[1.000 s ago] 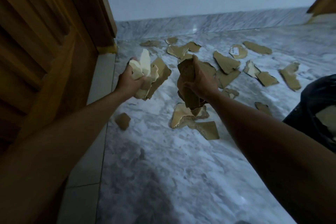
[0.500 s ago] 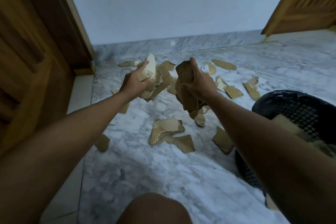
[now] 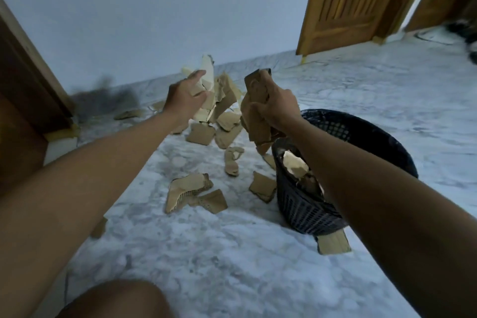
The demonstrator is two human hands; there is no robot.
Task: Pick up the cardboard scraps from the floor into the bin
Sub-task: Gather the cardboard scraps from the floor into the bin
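Now both hands carry cardboard scraps toward the bin.
Right hand [image 3: 277, 107] grips a brown bundle [image 3: 258, 111] at frame centre, just above the bin [image 3: 361, 134] rim; left hand [image 3: 184, 98] fingers curl round a paler bundle [image 3: 219, 95] (well left of it). Next, I judge: swing over, release. More scraps [image 3: 192, 192] litter the floor [image 3: 232, 253].

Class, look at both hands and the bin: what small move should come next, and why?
Probably swing both hands rightward over the bin and let go. The right hand grips a bundle of scraps near the rim, and the left hand holds another bundle off to the side. Both look full, while more pieces lie on the floor.
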